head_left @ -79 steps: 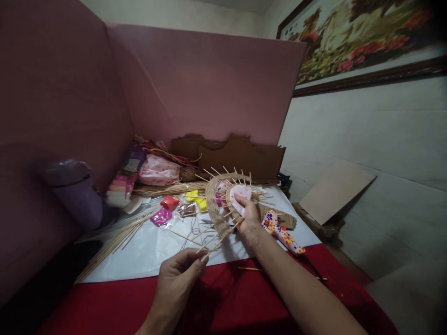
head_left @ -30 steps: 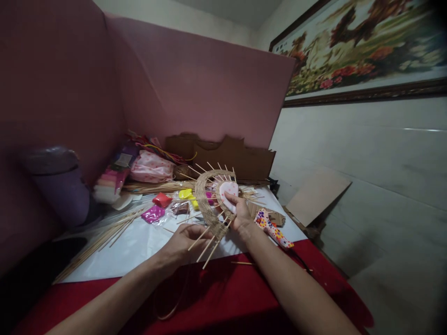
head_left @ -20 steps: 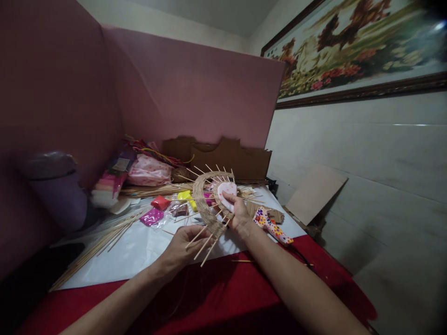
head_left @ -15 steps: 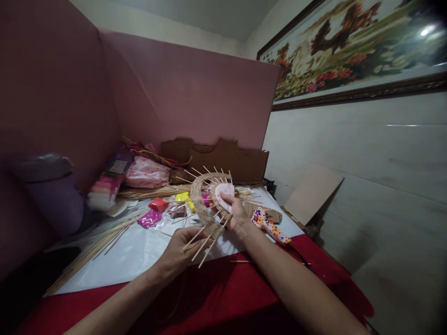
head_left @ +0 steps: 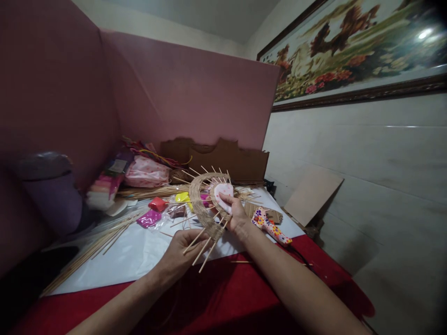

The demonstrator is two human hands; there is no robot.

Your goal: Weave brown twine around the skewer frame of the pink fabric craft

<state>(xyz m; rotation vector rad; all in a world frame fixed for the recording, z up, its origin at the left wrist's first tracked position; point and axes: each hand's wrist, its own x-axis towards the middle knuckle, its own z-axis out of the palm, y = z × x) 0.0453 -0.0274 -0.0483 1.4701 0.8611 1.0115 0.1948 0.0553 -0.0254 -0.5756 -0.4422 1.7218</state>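
Held up over the table is a half-round woven twine piece with thin wooden sticks radiating out past its rim. At its centre sits a pad of white fabric with pink spots, edged in twine. My right hand grips this centre, thumb on the fabric and fingers behind. My left hand is closed at the lower end, fingers curled around the sticks below the woven band; its fingertips are partly hidden behind them. A faint strand hangs beneath the left hand.
A flower-patterned glue gun lies right of my right hand. Small coloured packets and bundled sticks lie on the white sheet. Behind stand cardboard and a spotted fabric bundle; a purple bin is left.
The woven piece has shifted very slightly left, its lower stick ends dipping a little. Both hands keep nearly the same positions and grip.
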